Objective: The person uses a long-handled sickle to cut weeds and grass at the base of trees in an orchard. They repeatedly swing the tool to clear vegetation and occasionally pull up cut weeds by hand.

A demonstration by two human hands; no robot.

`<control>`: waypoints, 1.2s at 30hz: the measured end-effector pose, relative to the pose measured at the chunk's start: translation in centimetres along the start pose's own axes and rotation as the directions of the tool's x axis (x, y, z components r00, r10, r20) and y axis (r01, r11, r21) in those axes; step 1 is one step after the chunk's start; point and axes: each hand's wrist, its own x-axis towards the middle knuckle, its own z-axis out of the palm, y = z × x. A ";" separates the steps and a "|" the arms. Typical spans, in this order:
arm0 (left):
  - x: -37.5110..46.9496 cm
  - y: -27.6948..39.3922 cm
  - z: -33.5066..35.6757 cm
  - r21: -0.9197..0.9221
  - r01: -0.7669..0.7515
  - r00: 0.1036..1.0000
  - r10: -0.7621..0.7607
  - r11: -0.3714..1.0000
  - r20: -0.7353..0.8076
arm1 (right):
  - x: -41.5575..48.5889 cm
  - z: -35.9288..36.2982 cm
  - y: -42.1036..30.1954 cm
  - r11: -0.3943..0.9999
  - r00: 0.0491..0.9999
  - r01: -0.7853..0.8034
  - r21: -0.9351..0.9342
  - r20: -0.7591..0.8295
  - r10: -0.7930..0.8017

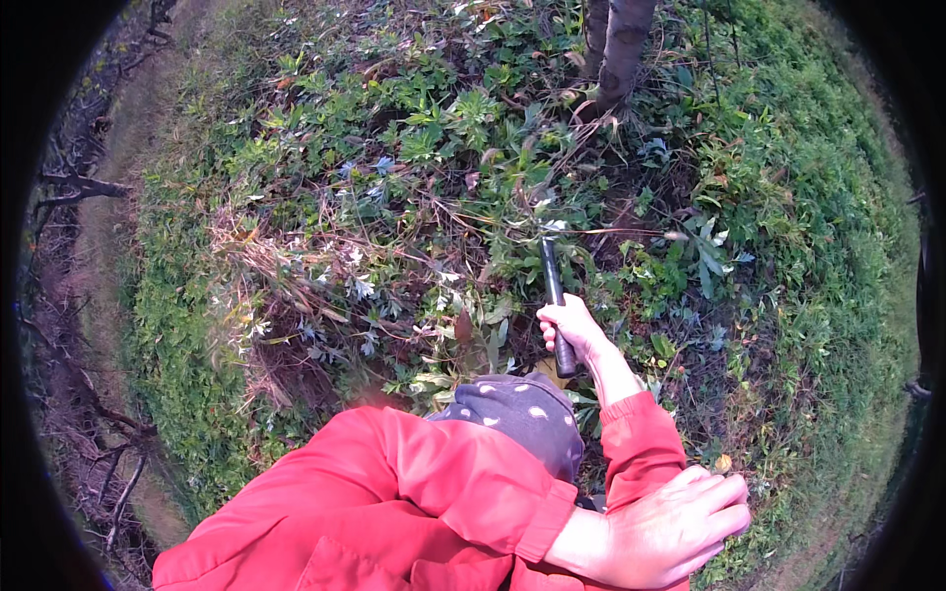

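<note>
My right hand (573,323) is closed around the dark handle of a hand tool (550,270), whose far end reaches into the weeds (473,122). Bright metal shows at that end, but leaves and dry stalks hide the head's shape. Across my body lies my left arm in a red jacket sleeve (465,473). My left hand (658,528) is over the right sleeve near the elbow, its fingers bent and close together; whether they grip the cloth cannot be seen. A dark patterned trouser knee (517,414) shows between the arms.
A tree trunk (624,52) rises from the weeds beyond the tool. Pulled or flattened dry grass (259,258) lies in a heap at the left. Bare branches (89,186) stand at the far left edge. Dense green plants (813,185) cover the ground on the right.
</note>
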 end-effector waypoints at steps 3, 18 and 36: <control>0.1 0.2 -0.1 -0.076 -0.072 0.997 0.074 0.994 0.014 | -6.3 -2.6 0.9 0.995 0.994 -0.093 -0.030 0.057 0.095; 0.0 0.0 0.0 -0.044 -0.087 0.996 0.086 0.995 -0.027 | 3.7 -0.2 -2.2 0.993 0.986 0.096 0.064 -0.142 -0.086; -0.3 -0.1 0.1 -0.057 -0.086 0.996 0.086 0.995 -0.008 | -9.5 -3.4 1.8 0.983 0.941 0.126 0.132 -0.330 -0.076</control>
